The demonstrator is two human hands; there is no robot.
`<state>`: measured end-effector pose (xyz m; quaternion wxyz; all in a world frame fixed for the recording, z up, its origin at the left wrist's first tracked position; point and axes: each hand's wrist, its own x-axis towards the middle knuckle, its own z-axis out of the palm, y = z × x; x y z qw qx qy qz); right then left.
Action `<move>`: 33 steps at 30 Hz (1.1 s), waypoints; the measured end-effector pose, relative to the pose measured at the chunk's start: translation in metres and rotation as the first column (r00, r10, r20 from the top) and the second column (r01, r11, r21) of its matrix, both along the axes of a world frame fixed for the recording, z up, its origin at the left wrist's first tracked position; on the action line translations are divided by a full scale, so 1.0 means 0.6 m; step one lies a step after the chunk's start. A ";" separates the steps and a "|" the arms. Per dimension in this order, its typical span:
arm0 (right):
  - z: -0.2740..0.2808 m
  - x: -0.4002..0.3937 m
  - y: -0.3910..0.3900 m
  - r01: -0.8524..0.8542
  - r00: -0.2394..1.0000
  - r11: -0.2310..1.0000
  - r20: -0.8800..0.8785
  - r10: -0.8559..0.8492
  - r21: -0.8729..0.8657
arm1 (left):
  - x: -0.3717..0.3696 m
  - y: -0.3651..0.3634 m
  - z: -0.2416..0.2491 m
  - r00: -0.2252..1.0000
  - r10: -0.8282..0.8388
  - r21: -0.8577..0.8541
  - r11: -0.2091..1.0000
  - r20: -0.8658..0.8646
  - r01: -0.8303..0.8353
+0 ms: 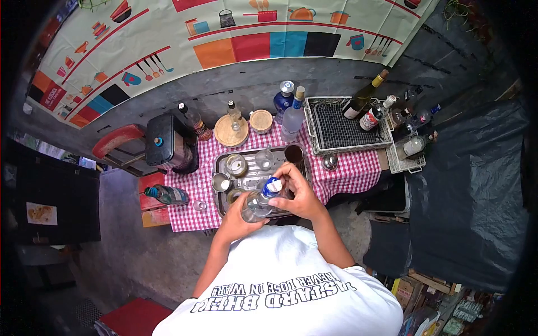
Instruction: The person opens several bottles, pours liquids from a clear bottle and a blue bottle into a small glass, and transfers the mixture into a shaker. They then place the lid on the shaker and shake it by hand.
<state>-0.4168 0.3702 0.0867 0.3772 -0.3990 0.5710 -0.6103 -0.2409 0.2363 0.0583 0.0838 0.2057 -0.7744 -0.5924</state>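
Observation:
Close to my chest, over the front of the metal tray (220, 200), I hold a clear bottle (257, 206) with a blue cap (272, 187) that has a white patch on it. My left hand (237, 219) is wrapped round the bottle's body. The fingers and thumb of my right hand (300, 193) are closed at the blue cap and neck. Beyond my hands on the tray stand a glass mug (264, 159), a glass with dark liquid (293, 153), a glass jar (236, 165) and a metal cup (221, 182). Part of another glass is hidden behind my left hand.
A bottle with a teal cap (168, 194) and a small glass (200, 205) stand at the left, near a black dispenser (162, 140). Tall bottles (292, 120) line the back. A wire basket (325, 147) holding bottles is at the right, beside a shiny metal object (330, 162).

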 end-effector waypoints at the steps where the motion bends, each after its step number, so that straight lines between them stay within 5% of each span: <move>1: 0.011 -0.006 0.003 0.003 0.999 0.994 0.033 0.001 -0.108 | -0.006 0.009 0.008 1.000 -0.002 -0.043 0.999 0.003 0.002; 4: 0.021 -0.022 0.016 -0.012 0.994 0.960 0.101 0.041 -0.278 | -0.013 0.030 0.005 1.000 0.014 -0.094 0.995 -0.019 -0.016; 6: 0.010 -0.050 0.029 -0.193 0.926 0.945 -0.367 0.087 -0.262 | -0.016 0.041 0.013 0.999 0.025 -0.080 0.997 0.048 -0.021; 10: -0.009 -0.046 0.031 -0.104 0.973 0.976 -0.223 0.060 -0.194 | -0.019 0.055 0.034 0.994 0.054 -0.120 0.992 0.097 -0.043; 15: 0.030 -0.033 0.042 -0.154 0.959 0.906 0.163 0.234 -0.395 | -0.017 0.062 0.012 0.997 0.042 -0.119 0.992 0.071 -0.033; 19: -0.006 -0.037 0.064 -0.135 0.977 0.976 0.143 0.160 -0.170 | -0.018 0.066 0.008 0.995 0.041 -0.135 0.990 0.090 -0.029; 24: 0.017 -0.023 0.056 -0.068 0.997 0.926 0.020 0.081 -0.371 | -0.015 0.073 0.014 0.995 0.027 -0.177 0.984 0.092 -0.010; 26: 0.055 -0.010 0.065 -0.019 0.911 0.953 0.387 0.141 -0.304 | -0.015 0.072 0.011 0.997 0.030 -0.169 0.985 0.073 -0.017; 27: 0.036 -0.010 0.075 -0.038 0.895 0.982 0.431 0.117 -0.188 | -0.013 0.071 0.008 0.996 0.005 -0.127 0.992 0.087 0.007; 31: -0.013 -0.013 0.064 0.038 0.987 0.946 0.162 0.015 -0.321 | -0.010 0.077 0.027 0.994 -0.020 -0.161 0.986 0.108 0.037; 33: 0.007 -0.013 0.058 -0.019 0.969 0.924 0.222 0.111 -0.381 | -0.009 0.076 0.021 0.994 -0.014 -0.146 0.989 0.111 0.030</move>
